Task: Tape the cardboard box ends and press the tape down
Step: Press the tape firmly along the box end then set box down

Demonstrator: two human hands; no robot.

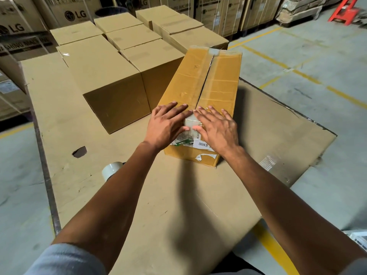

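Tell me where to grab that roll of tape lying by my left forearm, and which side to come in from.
The tape roll lies on the flattened cardboard sheet, partly hidden behind the left forearm. Probably best to come from above and its left, the exposed side, with fingers across the curved outer rim. Whether its core hole faces up cannot be told. The left hand is nearest, though it rests flat on the long box.

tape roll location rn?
In the head view, the tape roll lies on the flattened cardboard sheet, lower left, partly hidden behind the left forearm, near-left of the long cardboard box both hands are pressing.
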